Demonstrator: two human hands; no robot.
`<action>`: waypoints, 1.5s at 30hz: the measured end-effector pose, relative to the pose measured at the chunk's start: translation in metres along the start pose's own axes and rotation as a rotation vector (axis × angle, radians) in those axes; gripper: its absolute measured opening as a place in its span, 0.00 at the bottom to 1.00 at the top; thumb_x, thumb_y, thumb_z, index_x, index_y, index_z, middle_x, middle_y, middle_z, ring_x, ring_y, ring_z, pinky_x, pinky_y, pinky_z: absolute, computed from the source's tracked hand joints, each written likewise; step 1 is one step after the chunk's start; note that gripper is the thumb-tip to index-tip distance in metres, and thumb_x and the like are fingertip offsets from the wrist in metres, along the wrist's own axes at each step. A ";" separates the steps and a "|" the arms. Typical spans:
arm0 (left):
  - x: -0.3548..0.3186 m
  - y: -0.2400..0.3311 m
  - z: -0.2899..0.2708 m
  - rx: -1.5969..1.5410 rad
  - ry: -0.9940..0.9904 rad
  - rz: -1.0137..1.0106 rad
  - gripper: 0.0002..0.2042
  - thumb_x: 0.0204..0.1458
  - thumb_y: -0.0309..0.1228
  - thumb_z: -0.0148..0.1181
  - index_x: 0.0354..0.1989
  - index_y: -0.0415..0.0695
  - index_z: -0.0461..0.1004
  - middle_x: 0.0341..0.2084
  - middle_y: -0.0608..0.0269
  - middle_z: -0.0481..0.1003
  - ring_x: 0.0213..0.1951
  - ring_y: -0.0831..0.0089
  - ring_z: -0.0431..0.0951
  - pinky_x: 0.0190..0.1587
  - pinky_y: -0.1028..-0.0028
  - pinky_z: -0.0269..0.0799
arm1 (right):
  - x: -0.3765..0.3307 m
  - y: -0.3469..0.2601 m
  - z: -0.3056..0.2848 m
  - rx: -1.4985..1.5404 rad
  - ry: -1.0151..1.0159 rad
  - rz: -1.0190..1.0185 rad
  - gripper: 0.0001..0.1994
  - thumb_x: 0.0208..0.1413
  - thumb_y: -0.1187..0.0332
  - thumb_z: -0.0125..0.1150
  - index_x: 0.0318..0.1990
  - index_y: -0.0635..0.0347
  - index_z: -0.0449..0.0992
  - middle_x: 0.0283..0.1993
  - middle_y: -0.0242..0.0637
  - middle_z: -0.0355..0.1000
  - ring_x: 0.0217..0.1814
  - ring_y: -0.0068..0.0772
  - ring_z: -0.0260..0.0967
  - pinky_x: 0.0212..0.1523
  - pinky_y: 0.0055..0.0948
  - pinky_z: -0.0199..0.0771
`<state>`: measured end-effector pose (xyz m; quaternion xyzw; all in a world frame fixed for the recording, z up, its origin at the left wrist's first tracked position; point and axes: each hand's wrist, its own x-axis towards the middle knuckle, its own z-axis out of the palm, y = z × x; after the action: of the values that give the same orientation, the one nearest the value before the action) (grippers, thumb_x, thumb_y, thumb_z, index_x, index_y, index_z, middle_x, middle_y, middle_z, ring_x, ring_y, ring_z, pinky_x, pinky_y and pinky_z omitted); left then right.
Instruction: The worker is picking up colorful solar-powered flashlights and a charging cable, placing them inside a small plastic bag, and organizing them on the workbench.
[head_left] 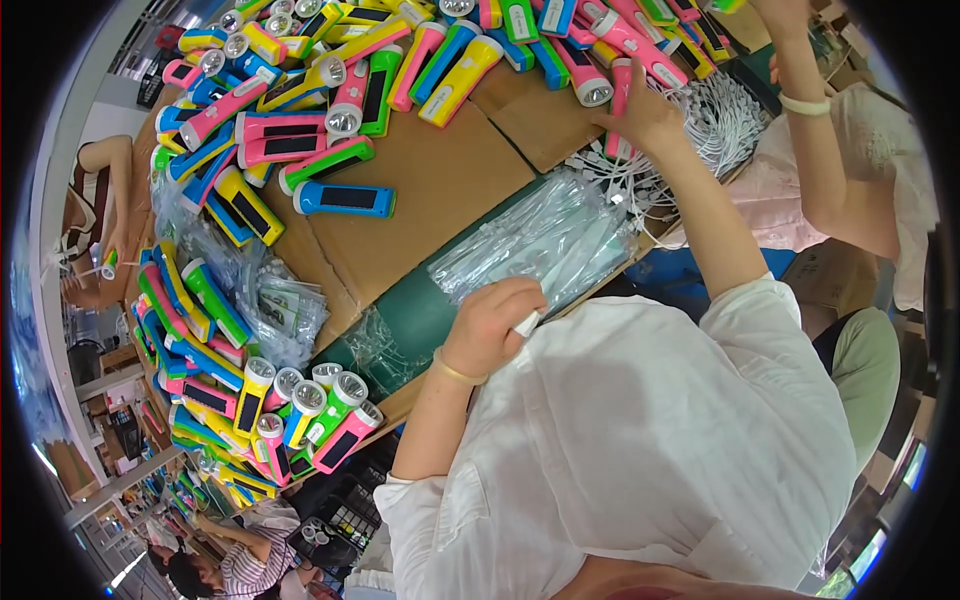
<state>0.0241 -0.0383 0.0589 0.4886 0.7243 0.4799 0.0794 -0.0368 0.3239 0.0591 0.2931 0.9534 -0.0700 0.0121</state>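
Note:
My right hand (648, 115) reaches to the far side of the table, its fingers and thumb around a pink flashlight (619, 92) that stands out beside the pile. White charging cables (715, 125) lie in a tangled heap just right of that hand. Close to my body, my left hand (492, 328) is closed over a small white piece (527, 324) whose kind I cannot make out. Clear plastic bags (540, 240) lie in a flat stack between my two hands. A single blue flashlight (344, 199) with a dark panel rests on the cardboard (420, 190).
Flashlights in pink, yellow, blue and green (300, 60) heap along the far edge, with more (230, 380) at the left. Small plastic-wrapped packets (290, 305) lie between these heaps. At the right a co-worker's arm (808, 130) reaches over the table; other people sit at the left.

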 end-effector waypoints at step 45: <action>-0.009 -0.019 -0.001 0.102 0.213 -0.053 0.09 0.49 0.19 0.66 0.37 0.39 0.73 0.39 0.53 0.77 0.44 0.52 0.77 0.47 0.61 0.74 | -0.022 0.030 -0.011 -0.207 0.060 -0.639 0.09 0.47 0.74 0.65 0.38 0.55 0.81 0.43 0.37 0.76 0.49 0.46 0.76 0.44 0.42 0.78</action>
<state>0.0157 -0.0474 0.0417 0.4189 0.7648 0.4893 -0.0102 -0.0017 0.3376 0.0681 -0.0213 0.9991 0.0355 -0.0091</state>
